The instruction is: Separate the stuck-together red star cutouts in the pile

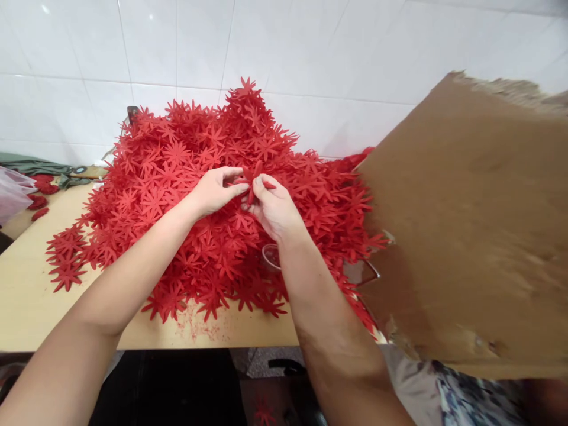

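Observation:
Both hands meet over a large heap of red star-shaped fabric flowers (177,154). Between them is one red flower (252,171), its long petals sticking out past the fingertips. My left hand (217,190) pinches the flower's left side with thumb and fingers. From the right, my right hand (271,204) grips its middle and a petal, with the other fingers curled beneath. Under my right wrist shows the rim of a small clear plastic cup (270,256), partly hidden by the forearm and by flowers.
The heap rests on a pale wooden table (22,307) against a white tiled wall (310,53). A big torn cardboard sheet (470,225) rises at the right. At the far left lie a clear plastic bag (13,192) and dark green cloth (39,164). A small flower stack (66,257) lies left.

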### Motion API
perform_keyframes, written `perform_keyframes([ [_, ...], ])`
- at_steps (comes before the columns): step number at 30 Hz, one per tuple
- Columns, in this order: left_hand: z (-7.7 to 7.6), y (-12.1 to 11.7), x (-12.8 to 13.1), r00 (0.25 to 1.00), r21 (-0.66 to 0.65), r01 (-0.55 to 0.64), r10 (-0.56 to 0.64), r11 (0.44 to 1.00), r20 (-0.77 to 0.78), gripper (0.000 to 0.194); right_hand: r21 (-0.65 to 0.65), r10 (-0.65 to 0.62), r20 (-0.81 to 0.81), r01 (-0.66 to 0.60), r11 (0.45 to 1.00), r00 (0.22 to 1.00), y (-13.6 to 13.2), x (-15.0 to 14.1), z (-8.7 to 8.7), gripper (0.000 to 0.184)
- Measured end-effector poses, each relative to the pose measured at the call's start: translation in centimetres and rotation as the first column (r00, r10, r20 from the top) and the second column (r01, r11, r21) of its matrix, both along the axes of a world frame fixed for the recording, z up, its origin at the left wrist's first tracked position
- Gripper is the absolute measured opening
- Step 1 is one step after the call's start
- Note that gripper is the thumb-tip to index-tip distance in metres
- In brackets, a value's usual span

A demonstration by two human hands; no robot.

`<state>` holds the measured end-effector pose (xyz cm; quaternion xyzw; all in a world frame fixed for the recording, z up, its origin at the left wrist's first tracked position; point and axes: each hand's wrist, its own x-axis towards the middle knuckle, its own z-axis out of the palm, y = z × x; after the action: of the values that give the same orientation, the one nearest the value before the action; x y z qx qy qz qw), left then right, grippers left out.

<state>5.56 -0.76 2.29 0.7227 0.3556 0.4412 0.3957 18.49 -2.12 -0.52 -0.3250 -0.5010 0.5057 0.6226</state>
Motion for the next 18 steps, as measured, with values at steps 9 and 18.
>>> perform_keyframes([
  [9, 0.4, -0.3, 0.0, 0.991, 0.049, 0.068, -0.061, 0.997, -0.121, 0.015, -0.001, -0.066, -0.052, 0.066, 0.998, 0.996, -0.3, 0.5, 0.2, 0.040],
  [18, 0.5, 0.7, -0.8, 0.956, 0.246, -0.231, 0.267, 0.941, -0.124, 0.008, -0.015, -0.274, -0.001, 0.274, 0.962, 0.962, 0.4, 1.5, -0.3, 0.029],
])
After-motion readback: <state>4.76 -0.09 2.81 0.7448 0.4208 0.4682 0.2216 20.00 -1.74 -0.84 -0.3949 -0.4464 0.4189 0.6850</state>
